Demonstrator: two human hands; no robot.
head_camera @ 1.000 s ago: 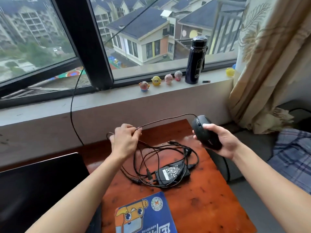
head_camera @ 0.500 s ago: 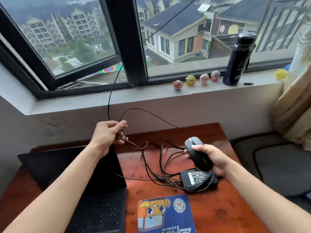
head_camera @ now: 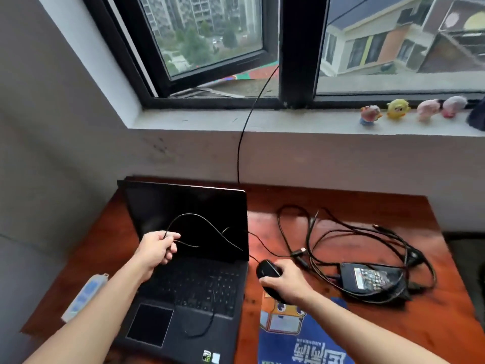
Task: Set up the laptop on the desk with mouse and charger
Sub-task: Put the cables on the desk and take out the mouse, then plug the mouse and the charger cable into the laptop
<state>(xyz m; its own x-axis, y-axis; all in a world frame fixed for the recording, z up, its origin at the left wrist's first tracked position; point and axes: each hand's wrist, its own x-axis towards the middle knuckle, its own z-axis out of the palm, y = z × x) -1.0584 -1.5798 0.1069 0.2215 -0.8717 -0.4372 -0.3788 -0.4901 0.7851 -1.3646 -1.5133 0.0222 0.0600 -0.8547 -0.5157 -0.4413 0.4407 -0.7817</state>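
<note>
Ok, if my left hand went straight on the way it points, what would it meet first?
Probably the dark laptop screen, right ahead of the left hand holding the mouse cable; depth unclear.

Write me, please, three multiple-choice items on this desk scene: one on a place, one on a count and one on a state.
1. Where is the mouse?
A. On the keyboard
B. Right of the laptop, under the right hand
C. On top of the charger

2. How many toy figures stand on the window sill?
A. Two
B. Six
C. Four

3. What is the left hand doing?
A. Pinching a thin cable in front of the screen
B. Lying flat on the keyboard
C. Lifting the charger

Answers:
1 B: the right hand grips the mouse just beside the laptop's right edge.
2 C: four small figures show in a row on the sill.
3 A: the fingers pinch the cable, which arcs across the dark screen.
</note>
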